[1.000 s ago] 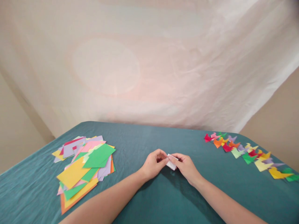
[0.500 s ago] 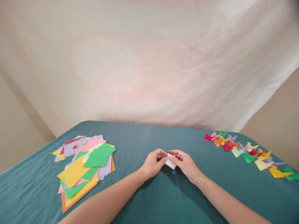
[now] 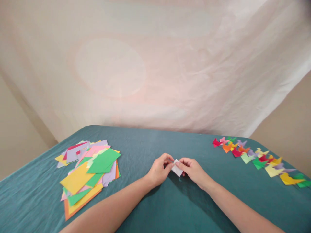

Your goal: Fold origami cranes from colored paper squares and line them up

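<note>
A small folded piece of white paper (image 3: 177, 170) is held between my two hands, just over the cloth. My left hand (image 3: 160, 169) pinches its left corner with thumb and fingers. From the other side, my right hand (image 3: 193, 170) grips it, the thumb lying on the top face and the fingers partly hidden behind. The paper looks like a small diamond, tilted towards me. Its underside and finer creases are hidden or too small to make out.
Loose colored paper sheets (image 3: 77, 179) lie in an overlapping pile on the left. Folded paper birds (image 3: 259, 163) in many colors stand in rows at the right. A dark green cloth (image 3: 150, 139) covers the table, and a pale fabric sheet (image 3: 165, 71) hangs behind.
The fingers of my right hand have shifted slightly around the white paper, and its top corner now shows more. Both hands stay in nearly the same place.
</note>
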Tool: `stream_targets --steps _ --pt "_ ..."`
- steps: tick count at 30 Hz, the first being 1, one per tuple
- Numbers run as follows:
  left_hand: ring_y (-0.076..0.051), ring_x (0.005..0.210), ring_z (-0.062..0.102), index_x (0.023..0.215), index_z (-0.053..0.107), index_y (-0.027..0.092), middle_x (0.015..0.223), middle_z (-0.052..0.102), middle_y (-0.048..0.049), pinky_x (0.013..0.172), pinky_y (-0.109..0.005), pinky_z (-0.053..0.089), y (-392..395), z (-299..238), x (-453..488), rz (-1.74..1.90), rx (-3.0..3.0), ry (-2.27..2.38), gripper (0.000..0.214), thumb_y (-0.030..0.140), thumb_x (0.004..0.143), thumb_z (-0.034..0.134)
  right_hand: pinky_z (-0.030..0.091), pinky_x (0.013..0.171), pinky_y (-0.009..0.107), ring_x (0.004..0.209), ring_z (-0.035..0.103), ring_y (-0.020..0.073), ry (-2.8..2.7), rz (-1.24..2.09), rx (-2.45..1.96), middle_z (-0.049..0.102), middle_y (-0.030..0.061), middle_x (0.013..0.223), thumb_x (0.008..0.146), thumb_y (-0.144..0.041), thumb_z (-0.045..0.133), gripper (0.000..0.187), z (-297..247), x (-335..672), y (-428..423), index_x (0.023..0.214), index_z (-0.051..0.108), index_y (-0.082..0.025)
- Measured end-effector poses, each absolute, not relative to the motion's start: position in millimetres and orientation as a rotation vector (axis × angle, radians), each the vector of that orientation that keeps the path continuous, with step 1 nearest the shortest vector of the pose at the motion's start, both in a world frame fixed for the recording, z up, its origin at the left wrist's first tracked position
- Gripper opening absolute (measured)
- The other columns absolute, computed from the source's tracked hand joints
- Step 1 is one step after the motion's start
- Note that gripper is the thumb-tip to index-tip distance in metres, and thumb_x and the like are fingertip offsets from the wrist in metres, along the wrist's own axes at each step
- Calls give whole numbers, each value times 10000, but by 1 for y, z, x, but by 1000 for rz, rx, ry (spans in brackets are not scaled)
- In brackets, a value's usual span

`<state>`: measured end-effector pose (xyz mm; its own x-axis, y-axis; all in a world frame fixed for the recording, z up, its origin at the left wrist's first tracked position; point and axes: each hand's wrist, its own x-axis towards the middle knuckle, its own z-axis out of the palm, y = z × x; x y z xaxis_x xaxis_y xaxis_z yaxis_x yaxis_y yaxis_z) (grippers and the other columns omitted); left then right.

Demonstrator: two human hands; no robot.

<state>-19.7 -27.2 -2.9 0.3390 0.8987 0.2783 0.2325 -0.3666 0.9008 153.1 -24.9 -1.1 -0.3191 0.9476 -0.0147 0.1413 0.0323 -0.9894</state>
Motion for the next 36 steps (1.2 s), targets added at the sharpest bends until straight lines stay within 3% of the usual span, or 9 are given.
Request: stream_targets --steps 15,23,36 --pt "-100 585 524 1023 500 160 697 606 8 561 -210 386 -26 -5 -21 990 1768 977 206 189 819 492 373 487 227 488 478 109 -1559 1362 -1175 563 -17 549 730 -499 580 329 -2 149 -27 668 567 -176" --pt "-122 651 574 1004 503 160 721 619 -5 613 -229 418 -25 -6 -19 1064 1703 1030 183 185 824 485 410 544 230 541 520 117 -1593 1407 -1136 584 -19 593 722 -415 612 253 -1 151 -27 709 575 -165" --pt "-120 655 559 1007 523 164 717 600 2 619 -227 406 -26 -4 -19 1130 1732 1069 184 169 829 475 429 573 234 571 561 127 -1650 1416 -1211 622 10 623 742 -490 580 343 -1 153 -25 762 594 -149"
